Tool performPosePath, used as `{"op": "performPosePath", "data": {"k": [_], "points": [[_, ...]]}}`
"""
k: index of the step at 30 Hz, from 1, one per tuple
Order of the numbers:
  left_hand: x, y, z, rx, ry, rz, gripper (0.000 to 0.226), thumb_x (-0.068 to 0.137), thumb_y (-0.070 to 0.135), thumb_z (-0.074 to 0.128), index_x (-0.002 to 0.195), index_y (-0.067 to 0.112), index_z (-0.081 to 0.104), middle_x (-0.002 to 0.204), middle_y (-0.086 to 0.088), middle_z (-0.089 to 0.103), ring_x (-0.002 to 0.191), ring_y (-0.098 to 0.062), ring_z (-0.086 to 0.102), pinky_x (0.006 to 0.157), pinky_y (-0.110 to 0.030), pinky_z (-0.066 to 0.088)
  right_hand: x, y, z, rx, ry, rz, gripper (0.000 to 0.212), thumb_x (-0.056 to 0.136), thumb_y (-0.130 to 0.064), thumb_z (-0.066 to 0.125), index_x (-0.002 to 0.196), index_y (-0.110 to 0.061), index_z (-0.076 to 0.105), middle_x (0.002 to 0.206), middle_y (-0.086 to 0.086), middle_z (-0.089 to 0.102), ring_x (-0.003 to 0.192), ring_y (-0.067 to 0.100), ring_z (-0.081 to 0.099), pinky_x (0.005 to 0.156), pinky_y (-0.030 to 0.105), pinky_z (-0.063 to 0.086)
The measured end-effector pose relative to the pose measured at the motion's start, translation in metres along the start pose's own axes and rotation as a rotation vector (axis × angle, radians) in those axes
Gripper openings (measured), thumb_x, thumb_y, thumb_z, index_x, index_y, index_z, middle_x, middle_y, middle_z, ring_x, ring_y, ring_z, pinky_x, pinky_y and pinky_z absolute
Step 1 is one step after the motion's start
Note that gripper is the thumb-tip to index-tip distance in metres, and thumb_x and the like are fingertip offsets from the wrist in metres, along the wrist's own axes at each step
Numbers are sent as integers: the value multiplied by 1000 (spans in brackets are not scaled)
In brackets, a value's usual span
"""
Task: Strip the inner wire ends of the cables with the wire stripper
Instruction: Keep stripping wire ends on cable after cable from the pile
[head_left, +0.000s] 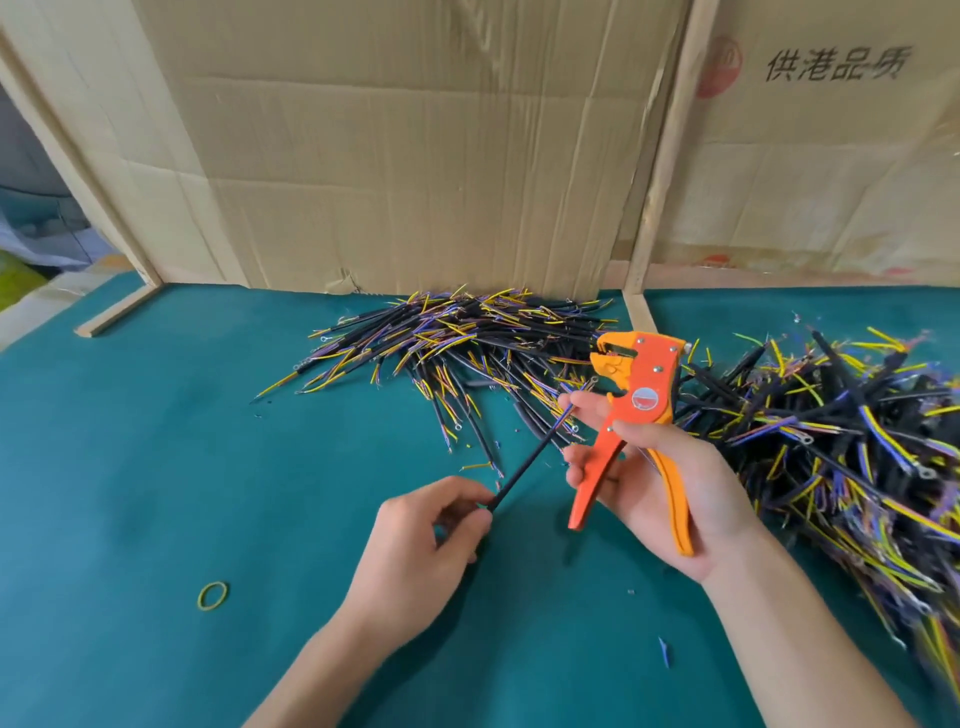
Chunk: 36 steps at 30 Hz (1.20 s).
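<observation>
My right hand (670, 483) grips the orange wire stripper (636, 410) by its handles, jaws pointing up and left above the table. My left hand (426, 535) pinches the near end of a black cable (524, 462) that slants up to the right. The cable's far end, with thin coloured inner wires, lies against the fingertips of my right hand just below the stripper's jaws. A heap of black cables (467, 338) with yellow and purple inner wires lies behind my hands. A bigger heap of the same cables (841, 441) lies at the right.
The table is covered with green cloth (156, 467). A yellow rubber band (213, 595) lies near the front left. Small bits of stripped insulation (664, 652) are scattered about. Cardboard walls (415, 156) on wooden strips close off the back.
</observation>
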<state>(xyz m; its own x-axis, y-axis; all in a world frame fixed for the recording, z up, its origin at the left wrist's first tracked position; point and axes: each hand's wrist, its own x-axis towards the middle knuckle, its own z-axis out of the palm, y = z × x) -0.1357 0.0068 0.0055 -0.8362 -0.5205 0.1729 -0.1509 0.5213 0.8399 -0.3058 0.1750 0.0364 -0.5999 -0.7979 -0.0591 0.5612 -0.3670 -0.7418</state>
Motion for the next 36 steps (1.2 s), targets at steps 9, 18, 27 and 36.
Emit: {"op": "performPosePath", "data": {"k": [9,18,27,36], "points": [[21,9,1,-206,-332,-38,30,86,48,63,91,21,74,67,-4,71,56,-18,65,58,-23,50,0,-1,0,125,-248,-38,60,89,-20,66,146,-5,52,156,9,46,88,22,63,82,33,53],[27,12,11,-513,-150,-39,12,99,22,63,98,15,73,72,-6,71,59,-16,59,56,-26,47,6,27,15,-53,-257,83,76,74,-23,83,143,-5,56,152,10,52,82,28,64,76,38,55],[47,4,-14,-848,172,-182,10,95,8,63,89,11,57,76,-16,67,59,-14,63,49,-21,51,8,27,13,-126,-268,232,65,79,-25,79,136,1,59,148,22,52,78,33,64,76,43,54],[56,-7,-32,-844,375,-279,20,92,6,71,92,7,51,68,-9,71,59,-19,70,53,-22,54,6,30,18,-142,-304,280,67,80,-22,79,138,1,56,141,32,53,83,34,65,77,43,54]]}}
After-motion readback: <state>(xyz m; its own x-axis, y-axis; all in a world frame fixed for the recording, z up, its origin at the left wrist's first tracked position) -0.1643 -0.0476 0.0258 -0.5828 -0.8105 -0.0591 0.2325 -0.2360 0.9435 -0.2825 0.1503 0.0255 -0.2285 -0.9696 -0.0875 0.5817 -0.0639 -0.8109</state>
